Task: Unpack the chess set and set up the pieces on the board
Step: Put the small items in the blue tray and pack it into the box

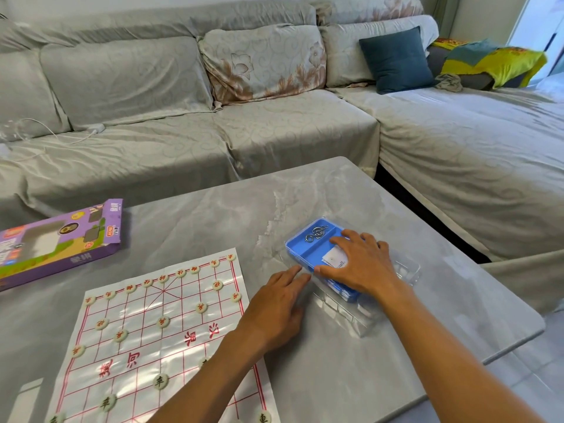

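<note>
A white paper chess board (pixel 171 340) with red lines lies on the grey table (pixel 305 203). Several round cream pieces stand on it, red-marked ones (pixel 161 321) along the far rows and dark-marked ones (pixel 160 381) near me. To its right sits a blue tray (pixel 308 250) inside a clear plastic case (pixel 409 271). My right hand (pixel 360 261) rests flat on the tray, fingers spread over a small white paper (pixel 334 257). My left hand (pixel 274 309) lies with straight fingers touching the case's left edge.
A purple game box (pixel 58 242) lies at the table's far left. Metal ring puzzles (pixel 317 232) lie in the tray's far compartment. A grey covered sofa (pixel 274 123) wraps around behind and to the right, holding a blue cushion (pixel 396 61).
</note>
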The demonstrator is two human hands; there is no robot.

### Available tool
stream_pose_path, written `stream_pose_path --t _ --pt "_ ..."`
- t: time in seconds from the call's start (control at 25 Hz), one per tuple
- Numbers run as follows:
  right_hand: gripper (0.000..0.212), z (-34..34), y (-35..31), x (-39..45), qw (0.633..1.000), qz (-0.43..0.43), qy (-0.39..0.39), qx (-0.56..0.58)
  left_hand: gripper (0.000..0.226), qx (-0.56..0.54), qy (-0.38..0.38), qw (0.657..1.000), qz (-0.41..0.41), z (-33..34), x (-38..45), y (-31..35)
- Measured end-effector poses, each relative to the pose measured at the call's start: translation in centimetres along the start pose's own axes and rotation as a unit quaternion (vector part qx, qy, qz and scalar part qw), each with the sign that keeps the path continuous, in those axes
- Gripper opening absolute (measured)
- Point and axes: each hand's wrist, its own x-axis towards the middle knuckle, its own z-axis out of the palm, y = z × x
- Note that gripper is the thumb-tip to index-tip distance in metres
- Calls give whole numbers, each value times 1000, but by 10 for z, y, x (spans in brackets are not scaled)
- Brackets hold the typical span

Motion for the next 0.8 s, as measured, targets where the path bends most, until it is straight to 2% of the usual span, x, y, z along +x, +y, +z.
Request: stream_pose_path --t 0.2,0.36,0.56,0.64,0.72,0.76,0.8 --pt "110 20 -4 -12 999 -21 -34 -12 63 -2 -6 1000 -10 4 1 0" --pt "91 19 -12 -15 1000 -26 -5 4 67 8 -17 1000 -16 3 -1 2" --pt "72 23 -18 -23 999 -34 -14 20 68 6 -27 1000 -12 -4 -4 5" --pt "61 8 -20 -31 996 15 62 62 66 5 -28 1000 -11 -9 -6 5" --pt "42 -9 -15 -44 979 124 142 72 63 10 -18 1000 -1 -13 -6 6" --pt "37 -16 -8 -53 970 182 143 72 61 22 -15 1000 11 -12 -4 7" --pt "38 -19 -2 -60 964 228 112 78 58 39 -15 999 23 -12 -2 8"
